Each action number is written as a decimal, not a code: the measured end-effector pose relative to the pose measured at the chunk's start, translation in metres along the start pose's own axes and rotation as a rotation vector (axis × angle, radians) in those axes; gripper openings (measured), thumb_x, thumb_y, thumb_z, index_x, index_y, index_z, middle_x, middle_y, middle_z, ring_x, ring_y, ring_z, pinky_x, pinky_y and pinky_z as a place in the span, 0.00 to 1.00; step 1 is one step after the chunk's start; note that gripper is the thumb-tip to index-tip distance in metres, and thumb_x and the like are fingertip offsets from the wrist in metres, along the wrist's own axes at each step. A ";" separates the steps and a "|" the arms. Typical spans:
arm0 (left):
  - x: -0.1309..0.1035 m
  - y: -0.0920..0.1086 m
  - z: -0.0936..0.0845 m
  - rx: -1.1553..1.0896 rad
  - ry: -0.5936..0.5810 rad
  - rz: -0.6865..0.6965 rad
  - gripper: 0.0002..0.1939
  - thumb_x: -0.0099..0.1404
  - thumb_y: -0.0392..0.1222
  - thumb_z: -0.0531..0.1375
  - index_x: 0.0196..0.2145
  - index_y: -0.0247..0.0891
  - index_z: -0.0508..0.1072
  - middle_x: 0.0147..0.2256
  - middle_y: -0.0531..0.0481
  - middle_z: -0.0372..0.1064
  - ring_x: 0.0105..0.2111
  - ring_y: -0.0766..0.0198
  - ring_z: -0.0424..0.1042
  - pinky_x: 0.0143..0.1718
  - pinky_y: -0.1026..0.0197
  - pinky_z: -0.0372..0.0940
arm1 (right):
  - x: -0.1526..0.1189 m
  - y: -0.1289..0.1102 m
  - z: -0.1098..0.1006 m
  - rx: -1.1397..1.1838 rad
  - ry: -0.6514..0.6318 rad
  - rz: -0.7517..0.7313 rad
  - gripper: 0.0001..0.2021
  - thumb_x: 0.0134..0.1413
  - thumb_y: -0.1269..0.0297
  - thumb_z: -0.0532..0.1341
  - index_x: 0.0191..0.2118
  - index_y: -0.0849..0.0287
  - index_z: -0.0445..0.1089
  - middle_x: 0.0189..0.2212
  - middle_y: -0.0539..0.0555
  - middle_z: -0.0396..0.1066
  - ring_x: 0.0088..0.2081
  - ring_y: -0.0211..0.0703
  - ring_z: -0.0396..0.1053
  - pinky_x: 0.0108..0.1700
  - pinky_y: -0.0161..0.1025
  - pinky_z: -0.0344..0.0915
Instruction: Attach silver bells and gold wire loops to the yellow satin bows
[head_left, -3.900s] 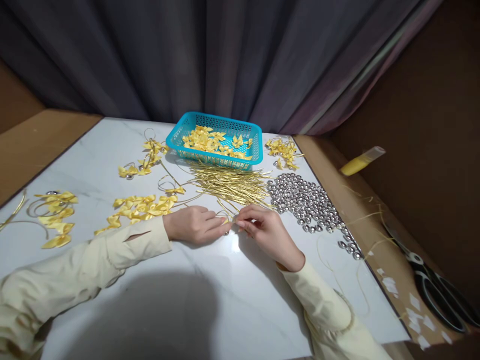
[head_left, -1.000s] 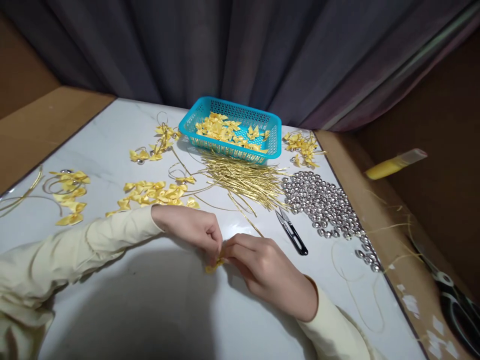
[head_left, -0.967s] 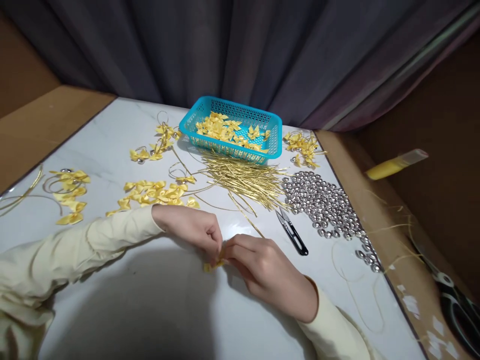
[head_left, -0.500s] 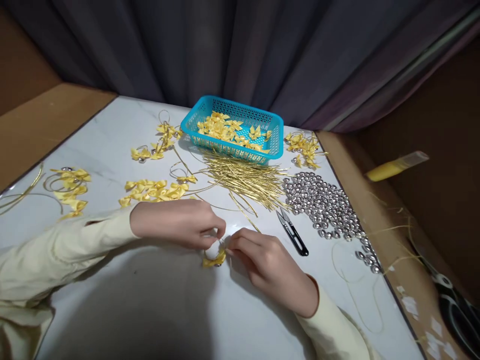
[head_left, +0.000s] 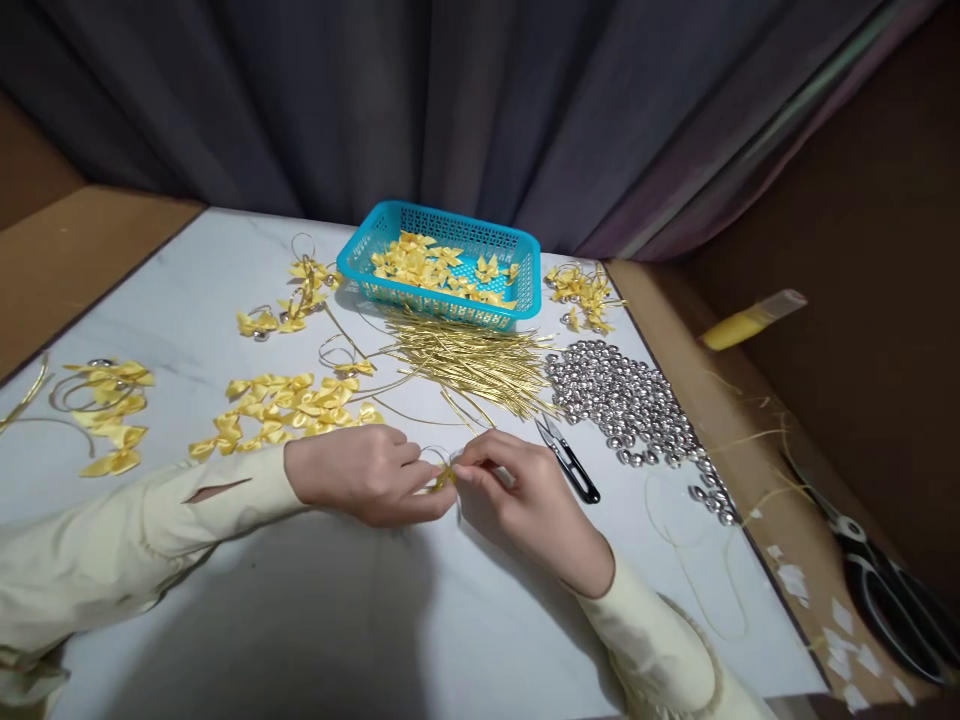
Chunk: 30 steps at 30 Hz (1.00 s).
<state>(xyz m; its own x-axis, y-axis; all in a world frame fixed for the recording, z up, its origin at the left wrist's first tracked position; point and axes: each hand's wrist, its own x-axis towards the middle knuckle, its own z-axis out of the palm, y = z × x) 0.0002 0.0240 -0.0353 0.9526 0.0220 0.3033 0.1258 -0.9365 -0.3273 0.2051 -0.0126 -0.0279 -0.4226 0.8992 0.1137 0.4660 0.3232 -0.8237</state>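
Observation:
My left hand (head_left: 375, 474) and my right hand (head_left: 525, 495) meet over the white table, fingertips almost touching. Between them is a small yellow ribbon bow (head_left: 444, 476) with a thin wire loop rising from it. The left thumb and fingers pinch the bow from the left and partly cover it. The right thumb and forefinger are pinched at its right side. Just behind the left hand lie several loose yellow bows (head_left: 289, 402). A bundle of gold wire ties (head_left: 472, 360) is beyond the fingertips, and black thread snips (head_left: 570, 462) lie beside the right hand.
A blue plastic basket (head_left: 534, 275) holding bows stands at the back. Small silver bells or beads (head_left: 622, 395) are heaped at the right. Bows with wire loops (head_left: 112, 400) lie left. Black-handled scissors (head_left: 885, 590) and paper scraps (head_left: 795, 582) are on the brown right edge.
The left fingers have closed in on the bow, which now sits higher between both hands and is more covered. The view has shifted slightly, moving the table things leftward.

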 end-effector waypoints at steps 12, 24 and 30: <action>0.000 -0.004 0.006 0.093 0.070 0.037 0.06 0.65 0.32 0.54 0.36 0.34 0.71 0.17 0.58 0.59 0.15 0.69 0.60 0.15 0.62 0.54 | 0.000 0.003 -0.001 -0.004 0.005 0.027 0.07 0.54 0.78 0.58 0.28 0.61 0.68 0.29 0.52 0.70 0.31 0.37 0.67 0.35 0.35 0.62; 0.002 -0.001 0.006 0.059 0.078 0.032 0.07 0.65 0.32 0.53 0.39 0.32 0.69 0.17 0.57 0.59 0.15 0.68 0.59 0.14 0.63 0.54 | 0.002 0.005 0.003 -0.033 0.056 0.065 0.08 0.53 0.79 0.59 0.27 0.61 0.70 0.26 0.51 0.70 0.28 0.36 0.65 0.31 0.33 0.59; 0.002 0.000 0.006 0.091 0.058 0.036 0.07 0.65 0.32 0.52 0.37 0.35 0.70 0.17 0.58 0.59 0.15 0.69 0.59 0.14 0.63 0.54 | 0.002 0.004 0.004 -0.029 0.053 0.056 0.08 0.53 0.78 0.59 0.27 0.61 0.70 0.26 0.51 0.71 0.29 0.36 0.66 0.31 0.33 0.60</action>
<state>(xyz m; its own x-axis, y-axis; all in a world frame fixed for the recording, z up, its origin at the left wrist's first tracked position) 0.0043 0.0266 -0.0401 0.9398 -0.0338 0.3402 0.1188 -0.9008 -0.4177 0.2032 -0.0109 -0.0336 -0.3534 0.9304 0.0976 0.5103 0.2792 -0.8134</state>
